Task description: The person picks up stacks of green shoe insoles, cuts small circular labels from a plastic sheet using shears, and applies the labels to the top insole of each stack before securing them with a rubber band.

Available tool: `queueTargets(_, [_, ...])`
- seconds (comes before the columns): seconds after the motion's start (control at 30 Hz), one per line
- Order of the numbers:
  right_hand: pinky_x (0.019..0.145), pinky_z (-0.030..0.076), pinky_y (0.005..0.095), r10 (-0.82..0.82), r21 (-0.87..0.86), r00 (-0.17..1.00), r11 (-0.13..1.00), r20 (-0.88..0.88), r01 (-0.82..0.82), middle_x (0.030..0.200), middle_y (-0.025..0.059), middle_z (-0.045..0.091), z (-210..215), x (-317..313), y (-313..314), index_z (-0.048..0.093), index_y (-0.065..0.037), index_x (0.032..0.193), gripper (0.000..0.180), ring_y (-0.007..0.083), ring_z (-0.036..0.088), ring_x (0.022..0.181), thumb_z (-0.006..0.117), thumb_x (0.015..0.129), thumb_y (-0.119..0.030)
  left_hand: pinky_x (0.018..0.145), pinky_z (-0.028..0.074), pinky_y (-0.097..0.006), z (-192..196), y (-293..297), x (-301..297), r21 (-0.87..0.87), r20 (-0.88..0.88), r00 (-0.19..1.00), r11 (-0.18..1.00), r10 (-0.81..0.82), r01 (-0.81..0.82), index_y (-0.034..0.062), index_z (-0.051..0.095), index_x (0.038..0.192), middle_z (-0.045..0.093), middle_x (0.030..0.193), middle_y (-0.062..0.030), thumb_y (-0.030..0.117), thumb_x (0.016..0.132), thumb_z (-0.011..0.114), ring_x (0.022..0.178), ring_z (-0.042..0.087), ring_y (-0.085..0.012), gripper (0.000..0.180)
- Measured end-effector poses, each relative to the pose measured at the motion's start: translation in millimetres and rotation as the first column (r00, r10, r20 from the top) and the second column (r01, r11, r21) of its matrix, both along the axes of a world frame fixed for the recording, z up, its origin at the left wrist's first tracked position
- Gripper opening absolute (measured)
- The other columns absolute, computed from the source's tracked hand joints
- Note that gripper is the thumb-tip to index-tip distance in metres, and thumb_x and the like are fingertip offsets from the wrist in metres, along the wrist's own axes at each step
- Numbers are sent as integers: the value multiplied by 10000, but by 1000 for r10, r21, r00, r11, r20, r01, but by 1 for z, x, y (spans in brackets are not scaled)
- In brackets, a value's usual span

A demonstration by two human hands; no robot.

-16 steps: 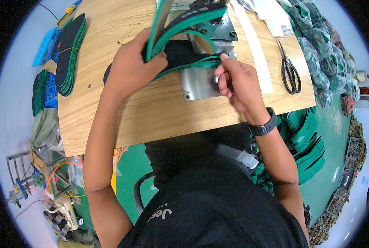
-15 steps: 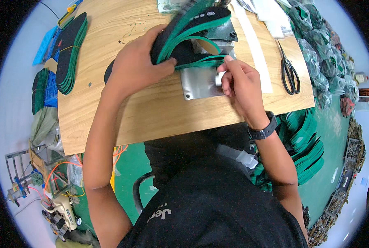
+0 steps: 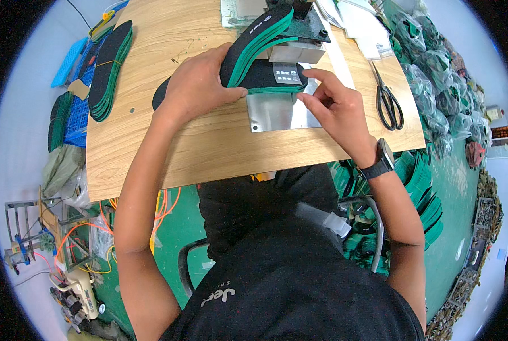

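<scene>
My left hand (image 3: 200,85) is closed around a stack of black insoles with green undersides (image 3: 259,42), its upper part bent up and back. Beneath the bent part, the lower insoles (image 3: 259,74) lie flat over a shiny metal plate (image 3: 271,116). A small translucent film with white print (image 3: 286,73) rests on the top one near its right end. My right hand (image 3: 339,105) is at that end, thumb and forefinger apart at the insole's edge, with nothing visible between them. Just behind stands a metal block (image 3: 296,52) under a dark machine plate (image 3: 310,31).
Black scissors (image 3: 388,102) and white sheets (image 3: 367,34) lie on the wooden table (image 3: 208,159) at right. A banded insole bundle (image 3: 110,71) is at left, beside a blue crate (image 3: 79,122). More green insoles (image 3: 419,199) are piled below right, near bagged goods (image 3: 436,74).
The upper insoles have folded further back, and fewer layers stand between them and the lower ones. The film on the lower insole has come into view. My right thumb and forefinger have parted.
</scene>
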State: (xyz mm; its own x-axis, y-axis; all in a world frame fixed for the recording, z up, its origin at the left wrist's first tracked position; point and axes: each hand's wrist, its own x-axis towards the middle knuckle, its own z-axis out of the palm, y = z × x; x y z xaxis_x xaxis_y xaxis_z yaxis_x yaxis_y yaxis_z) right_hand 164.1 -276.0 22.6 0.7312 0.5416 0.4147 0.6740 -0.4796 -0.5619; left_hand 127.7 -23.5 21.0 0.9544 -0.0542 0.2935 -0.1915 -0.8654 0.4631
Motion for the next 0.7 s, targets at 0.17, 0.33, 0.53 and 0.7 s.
queueTargets(0.17, [534,474,407,134,-226,963,971,234,-81,635,129,609,-3,16,10,608,-69,980,222,325,605,589,641,797,-191,825,477,-402,5,-3,-2,12,-87,996,1000,20,-19,62,470,1291,631,1002,-209,279,651,766,924,609,-358,738])
queueTargets(0.33, [526,473,418,139,-228,926,972,350,-60,663,155,609,-5,44,14,621,-57,791,136,345,593,597,587,837,-180,796,480,-423,5,-3,1,26,-91,996,1000,5,-3,96,470,1298,632,966,-213,257,665,743,887,604,-376,708])
queueTargets(0.53, [500,448,216,-89,107,996,990,11,87,679,66,641,34,-19,-15,657,-32,833,53,93,605,549,663,813,-80,679,487,-343,6,3,-6,-212,-70,995,974,69,-82,6,568,1144,635,772,-150,195,704,659,699,612,-269,488])
queueTargets(0.7, [501,455,234,-436,150,879,899,193,412,676,77,647,33,0,-55,658,-47,852,48,111,606,540,654,805,-56,612,447,-269,-7,28,-4,-668,38,982,736,183,-111,-14,628,897,581,678,-16,116,747,596,631,525,-105,201])
